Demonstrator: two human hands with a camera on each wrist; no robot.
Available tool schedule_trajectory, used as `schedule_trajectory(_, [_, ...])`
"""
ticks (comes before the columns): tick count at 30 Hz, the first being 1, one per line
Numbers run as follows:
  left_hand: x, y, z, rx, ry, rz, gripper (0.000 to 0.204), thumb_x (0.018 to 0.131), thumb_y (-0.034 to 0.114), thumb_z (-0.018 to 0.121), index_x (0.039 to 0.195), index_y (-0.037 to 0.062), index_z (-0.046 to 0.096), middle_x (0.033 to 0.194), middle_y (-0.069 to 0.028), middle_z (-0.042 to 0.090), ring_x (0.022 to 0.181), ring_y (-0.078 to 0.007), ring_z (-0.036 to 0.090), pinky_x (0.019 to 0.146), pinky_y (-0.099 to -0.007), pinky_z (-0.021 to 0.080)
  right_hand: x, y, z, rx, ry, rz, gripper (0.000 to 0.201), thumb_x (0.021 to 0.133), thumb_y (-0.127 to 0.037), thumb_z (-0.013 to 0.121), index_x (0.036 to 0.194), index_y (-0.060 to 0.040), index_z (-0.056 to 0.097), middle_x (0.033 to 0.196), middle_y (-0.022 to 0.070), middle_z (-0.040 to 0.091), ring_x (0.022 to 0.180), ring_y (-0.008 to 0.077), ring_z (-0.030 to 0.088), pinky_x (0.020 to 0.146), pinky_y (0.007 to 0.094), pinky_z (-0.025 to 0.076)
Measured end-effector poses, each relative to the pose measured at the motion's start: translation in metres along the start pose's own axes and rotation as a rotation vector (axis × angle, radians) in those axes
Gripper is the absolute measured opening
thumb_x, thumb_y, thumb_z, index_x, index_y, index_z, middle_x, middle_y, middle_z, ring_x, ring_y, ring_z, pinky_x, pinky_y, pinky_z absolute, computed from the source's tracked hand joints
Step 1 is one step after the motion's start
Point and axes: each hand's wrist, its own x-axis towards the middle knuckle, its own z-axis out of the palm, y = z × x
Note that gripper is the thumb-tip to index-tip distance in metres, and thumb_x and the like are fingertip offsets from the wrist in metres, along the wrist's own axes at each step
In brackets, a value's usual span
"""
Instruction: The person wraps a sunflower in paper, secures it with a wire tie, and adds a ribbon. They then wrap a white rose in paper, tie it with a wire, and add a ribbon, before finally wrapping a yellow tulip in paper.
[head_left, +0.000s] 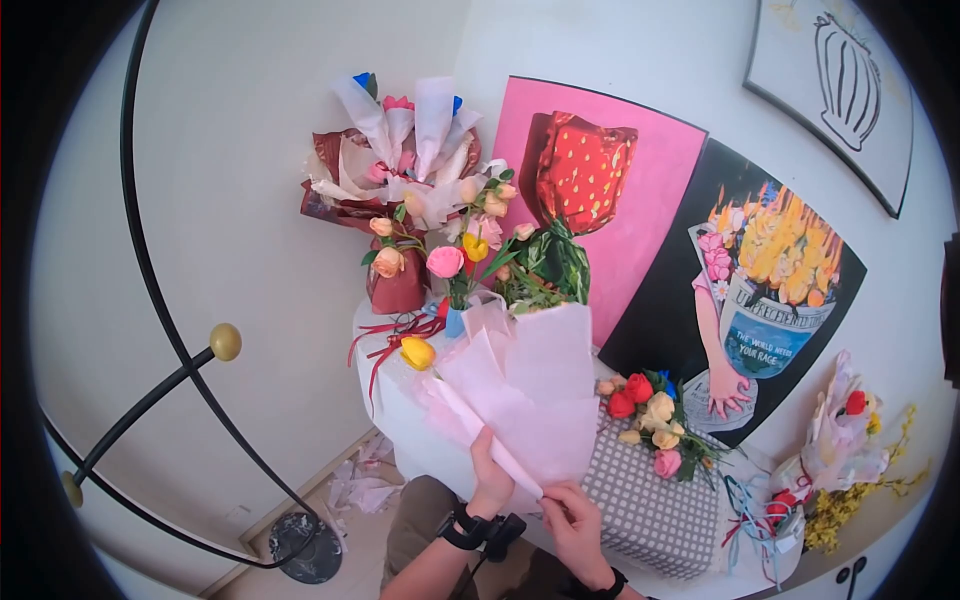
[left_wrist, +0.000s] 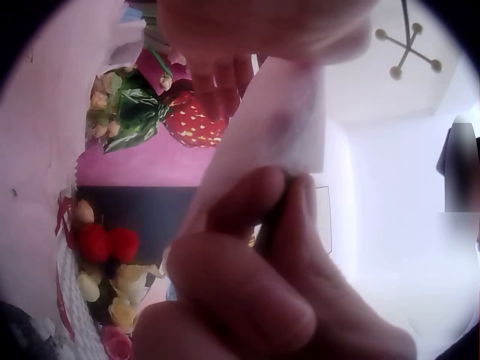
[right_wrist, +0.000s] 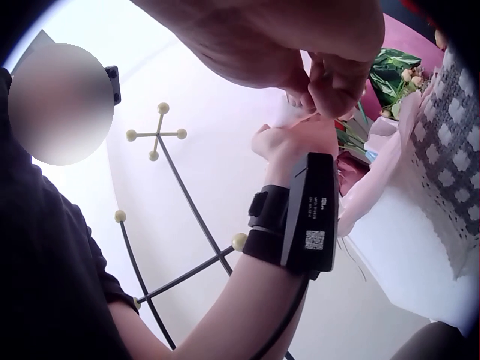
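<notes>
Pale pink wrapping paper (head_left: 535,385) stands upright in layers before the person, folded over along its left edge. The left hand (head_left: 490,478) holds that folded edge low on the left side; in the left wrist view the left hand (left_wrist: 262,26) is close at the top, with some fingers spread beside the paper. At the paper's bottom corner, the right hand (head_left: 575,525) pinches the edge between thumb and curled fingers. The right hand (left_wrist: 247,255) shows large in the left wrist view, gripping the narrow paper end. In the right wrist view the right hand (right_wrist: 300,52) partly hides the pinch.
Behind the paper stand a wrapped bouquet (head_left: 395,190) and a vase of flowers (head_left: 455,320). A yellow tulip (head_left: 417,353) lies left. Loose roses (head_left: 655,410) rest on a grey patterned cloth (head_left: 650,505), with ribbons (head_left: 755,515) to the right. A black metal rack (head_left: 180,350) stands left.
</notes>
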Motion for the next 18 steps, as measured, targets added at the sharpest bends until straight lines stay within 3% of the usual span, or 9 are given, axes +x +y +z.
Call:
schedule_trajectory(2, [0.007, -0.013, -0.010, 0.019, -0.001, -0.008, 0.054, 0.106, 0.045, 0.039, 0.133, -0.0003, 0.053, 0.125, -0.0145, 0.062, 0.117, -0.0268, 0.059, 0.106, -0.0385, 0.044, -0.001, -0.001, 0.001, 0.131, 0.037, 0.023, 0.014, 0.098, 0.002, 0.063, 0.111, 0.0021, 0.066, 0.101, 0.0041, 0.059, 0.068, 0.0062, 0.055, 0.057, 0.0208, 0.044])
schedule_trajectory(4, [0.019, -0.033, -0.025, 0.406, 0.021, 0.057, 0.049, 0.112, 0.037, 0.029, 0.132, -0.0019, 0.052, 0.121, -0.0174, 0.062, 0.117, -0.0260, 0.056, 0.103, -0.0382, 0.043, 0.001, -0.001, 0.001, 0.145, 0.071, 0.021, 0.014, 0.098, 0.004, 0.060, 0.111, 0.0027, 0.065, 0.102, 0.0040, 0.057, 0.067, 0.0061, 0.054, 0.054, 0.0209, 0.043])
schedule_trajectory(5, [0.017, -0.031, -0.023, 0.406, 0.017, 0.054, 0.049, 0.112, 0.037, 0.029, 0.132, -0.0019, 0.052, 0.121, -0.0174, 0.062, 0.117, -0.0260, 0.056, 0.103, -0.0382, 0.043, 0.001, -0.002, 0.001, 0.159, 0.103, 0.021, 0.015, 0.099, 0.006, 0.057, 0.112, 0.0033, 0.064, 0.103, 0.0040, 0.055, 0.066, 0.0060, 0.054, 0.052, 0.0211, 0.042])
schedule_trajectory(7, [0.009, -0.016, -0.010, 0.829, -0.018, 0.126, 0.041, 0.113, 0.031, 0.032, 0.131, -0.0012, 0.050, 0.116, -0.0177, 0.061, 0.105, -0.0237, 0.063, 0.083, -0.0345, 0.052, 0.006, -0.011, -0.002, 0.057, 0.169, -0.021, 0.016, 0.098, 0.006, 0.058, 0.112, 0.0028, 0.065, 0.104, 0.0051, 0.055, 0.067, 0.0071, 0.054, 0.055, 0.0216, 0.043])
schedule_trajectory(8, [0.004, -0.004, -0.006, 0.829, -0.021, 0.122, 0.041, 0.113, 0.031, 0.032, 0.131, -0.0012, 0.050, 0.116, -0.0177, 0.061, 0.105, -0.0237, 0.063, 0.083, -0.0345, 0.052, 0.009, -0.016, -0.003, -0.045, 0.228, -0.062, 0.017, 0.097, 0.006, 0.058, 0.112, 0.0023, 0.066, 0.105, 0.0061, 0.055, 0.069, 0.0082, 0.055, 0.058, 0.0221, 0.045])
schedule_trajectory(10, [-0.006, 0.016, -0.004, 0.442, -0.130, -0.251, 0.037, 0.111, 0.030, 0.044, 0.132, -0.0012, 0.045, 0.111, -0.0167, 0.062, 0.089, -0.0197, 0.068, 0.058, -0.0280, 0.051, 0.015, -0.010, -0.008, -0.132, 0.264, -0.098, 0.018, 0.098, 0.007, 0.057, 0.113, 0.0024, 0.067, 0.104, 0.0064, 0.054, 0.069, 0.0091, 0.055, 0.059, 0.0225, 0.045])
schedule_trajectory(13, [-0.018, 0.018, -0.002, 0.511, -0.107, -0.289, 0.045, 0.109, 0.034, 0.050, 0.136, -0.0006, 0.039, 0.114, -0.0156, 0.063, 0.077, -0.0175, 0.070, 0.046, -0.0255, 0.049, 0.020, -0.006, -0.016, -0.246, 0.250, -0.119, 0.020, 0.098, 0.006, 0.057, 0.115, 0.0022, 0.067, 0.103, 0.0071, 0.053, 0.071, 0.0111, 0.056, 0.059, 0.0235, 0.046])
schedule_trajectory(16, [-0.027, 0.019, 0.005, 0.654, -0.186, -0.170, 0.054, 0.107, 0.036, 0.054, 0.141, -0.0002, 0.033, 0.118, -0.0158, 0.063, 0.083, -0.0198, 0.070, 0.053, -0.0273, 0.055, 0.021, 0.001, -0.017, -0.305, 0.195, -0.105, 0.020, 0.098, 0.004, 0.057, 0.114, 0.0015, 0.068, 0.101, 0.0077, 0.052, 0.072, 0.0126, 0.055, 0.059, 0.0247, 0.046])
schedule_trajectory(18, [-0.030, 0.019, -0.001, 0.647, -0.174, -0.239, 0.055, 0.106, 0.036, 0.052, 0.143, -0.0006, 0.034, 0.122, -0.0156, 0.063, 0.091, -0.0221, 0.069, 0.061, -0.0300, 0.057, 0.020, 0.003, -0.017, -0.337, 0.187, -0.101, 0.020, 0.098, 0.004, 0.057, 0.114, 0.0011, 0.068, 0.101, 0.0079, 0.052, 0.072, 0.0130, 0.055, 0.059, 0.0252, 0.046])
